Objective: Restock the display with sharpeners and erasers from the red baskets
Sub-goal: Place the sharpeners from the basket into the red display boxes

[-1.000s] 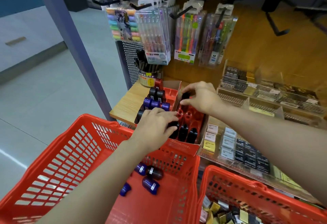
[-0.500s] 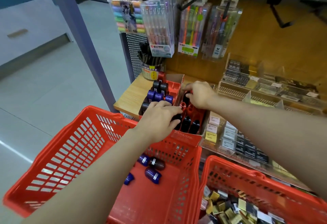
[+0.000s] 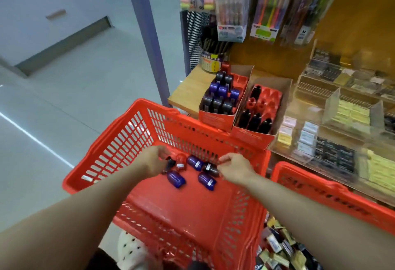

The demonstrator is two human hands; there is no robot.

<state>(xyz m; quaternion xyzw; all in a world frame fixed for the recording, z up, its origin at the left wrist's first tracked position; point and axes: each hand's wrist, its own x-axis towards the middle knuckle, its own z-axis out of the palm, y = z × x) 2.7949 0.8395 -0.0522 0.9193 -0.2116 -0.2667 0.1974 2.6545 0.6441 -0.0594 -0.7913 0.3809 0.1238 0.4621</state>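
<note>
While grey floor (image 3: 70,90) lies left, the red basket (image 3: 111,148) abuts the wooden shelf (image 3: 188,88). Left hand (image 3: 152,160) fingers pinch a dark sharpener (image 3: 170,164); right hand (image 3: 235,170) fingers' grasp cannot be told.

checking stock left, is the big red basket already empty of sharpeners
No, several sharpeners lie on the floor of the big red basket, between the left hand and right hand.

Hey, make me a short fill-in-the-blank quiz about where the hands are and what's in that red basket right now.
1. Both hands, left and right, reach into the ____ basket.
2. The lone red sharpener lies nearest the ____ hand.
3. The front row of the right display box holds ____ sharpeners.

Answers: red; left; black
</note>
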